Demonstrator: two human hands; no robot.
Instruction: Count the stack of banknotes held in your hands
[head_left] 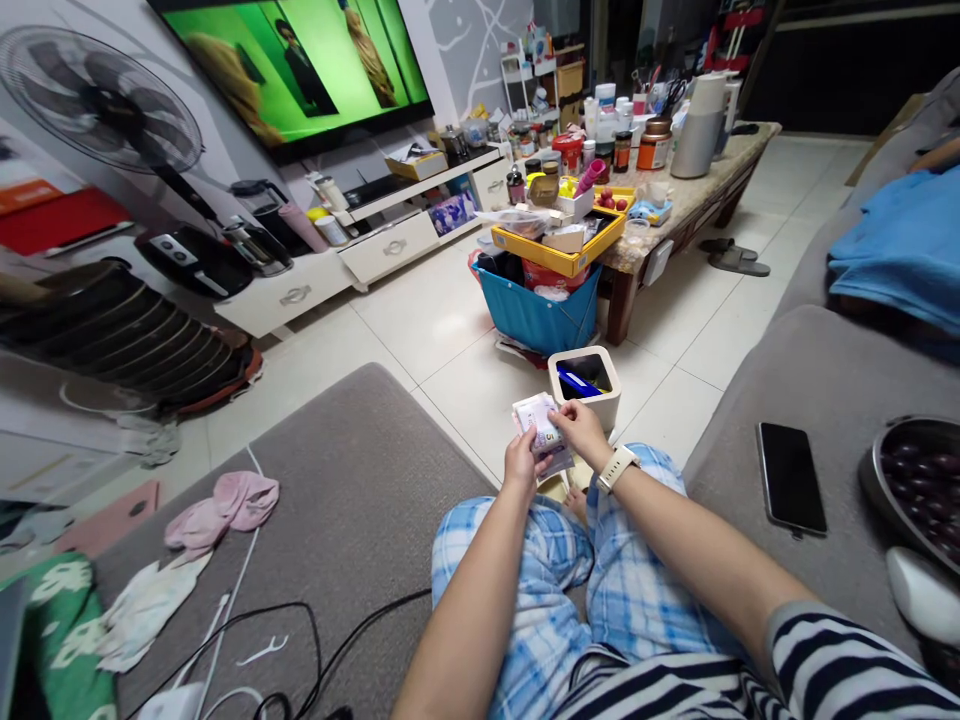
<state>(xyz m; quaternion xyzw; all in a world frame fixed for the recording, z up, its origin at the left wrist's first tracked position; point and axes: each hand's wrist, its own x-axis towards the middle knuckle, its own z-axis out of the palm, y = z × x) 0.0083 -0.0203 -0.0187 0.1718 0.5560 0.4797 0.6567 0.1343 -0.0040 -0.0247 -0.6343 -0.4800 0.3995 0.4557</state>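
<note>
A small stack of banknotes (534,418) is held up over my knees, the top one pale purple with a "5" on it. My left hand (523,462) grips the stack from its lower left side, thumb on top. At the right edge of the notes, my right hand (581,430) pinches with thumb and fingers at the upper corner; a watch with a pale strap (618,467) is on that wrist. Just beyond the hands stands a cream square bin (607,405) with a dark inside and a blue packet (579,382) in it.
A blue basket (536,310) bearing a yellow tray (577,262) stands by the cluttered low table (694,205). On the grey sofa lie a phone (792,478), a bowl of dark fruit (874,480), a pink cloth (225,510) and black cables (315,640).
</note>
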